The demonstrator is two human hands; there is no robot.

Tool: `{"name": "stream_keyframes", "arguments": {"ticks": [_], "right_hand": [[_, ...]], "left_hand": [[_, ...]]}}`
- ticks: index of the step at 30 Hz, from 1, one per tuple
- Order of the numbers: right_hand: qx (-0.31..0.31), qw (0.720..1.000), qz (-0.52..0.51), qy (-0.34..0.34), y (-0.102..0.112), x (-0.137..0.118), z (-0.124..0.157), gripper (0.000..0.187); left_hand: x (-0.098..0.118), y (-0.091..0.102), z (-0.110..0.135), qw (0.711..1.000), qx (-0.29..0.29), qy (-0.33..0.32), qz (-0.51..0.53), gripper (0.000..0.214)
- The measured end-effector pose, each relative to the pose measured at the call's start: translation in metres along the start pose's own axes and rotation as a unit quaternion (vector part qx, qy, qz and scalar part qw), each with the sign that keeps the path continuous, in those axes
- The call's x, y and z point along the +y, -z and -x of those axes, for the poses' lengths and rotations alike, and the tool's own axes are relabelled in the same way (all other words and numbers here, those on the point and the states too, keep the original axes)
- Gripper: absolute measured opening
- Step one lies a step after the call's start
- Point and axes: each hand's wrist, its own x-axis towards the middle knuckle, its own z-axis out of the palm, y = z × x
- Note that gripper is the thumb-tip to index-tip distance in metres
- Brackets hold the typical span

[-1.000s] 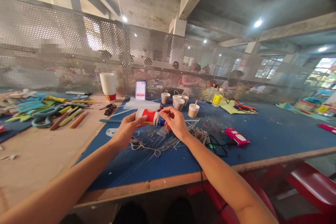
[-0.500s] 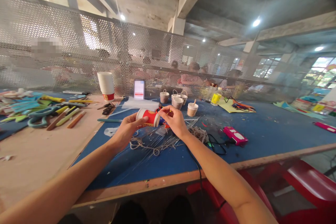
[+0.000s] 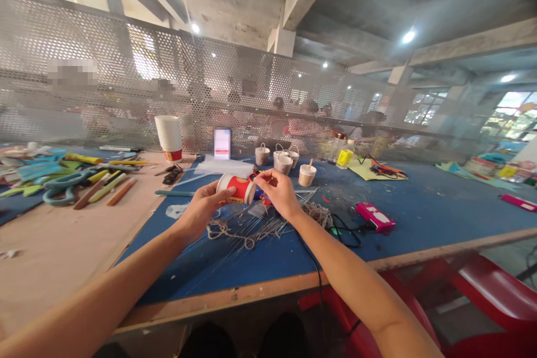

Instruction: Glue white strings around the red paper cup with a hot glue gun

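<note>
A red and white paper cup [image 3: 241, 188] lies tipped on its side in my left hand [image 3: 205, 205], thumb across its wall. My right hand [image 3: 277, 193] is pinched close at the cup's right end; what its fingertips hold, if anything, is too small to make out. Beneath both hands, thin clear sticks [image 3: 255, 227] and a loose grey cord [image 3: 222, 229] spread over the blue mat [image 3: 201, 274]. Some blue and orange object [image 3: 263, 197] shows partly behind my right fingers. Farther back stand several small cups with cord handles [image 3: 283, 162].
A stack of white paper cups [image 3: 168, 137] stands at the back left, near scissors [image 3: 65, 185] and coloured sticks [image 3: 108, 187]. A phone [image 3: 222, 143] leans against the perforated screen [image 3: 235, 95]. To the right are a cup with a stick [image 3: 307, 174], a bottle [image 3: 344, 155] and a pink box [image 3: 375, 217].
Almost nothing differs. Both hands keep the same hold at the cup, and the view has shifted very slightly.
</note>
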Motion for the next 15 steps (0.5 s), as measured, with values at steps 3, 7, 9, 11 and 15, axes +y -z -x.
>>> {"name": "stream_keyframes", "arguments": {"ticks": [3,7,9,11,15], "right_hand": [[-0.002,1.0,-0.005,-0.003,-0.0002,-0.0004,-0.0001,0.026],[-0.009,1.0,-0.001,-0.007,-0.0003,0.0012,-0.0004,0.026],[-0.011,1.0,-0.001,-0.006,-0.0001,0.0015,-0.0006,0.026],[-0.011,1.0,0.0,-0.004,0.0001,0.0013,-0.0008,0.026],[-0.01,1.0,0.001,-0.006,0.0001,0.0007,-0.0005,0.026]], "left_hand": [[-0.0006,0.0006,-0.0003,1.0,-0.003,0.0,0.005,0.031],[-0.0006,0.0008,0.0005,1.0,-0.003,0.0,0.008,0.028],[-0.0001,0.0006,0.001,1.0,-0.001,0.002,0.01,0.027],[0.0002,0.0004,0.0012,1.0,0.001,0.001,0.01,0.027],[-0.0001,0.0004,0.0004,1.0,0.003,-0.006,0.006,0.025]]}}
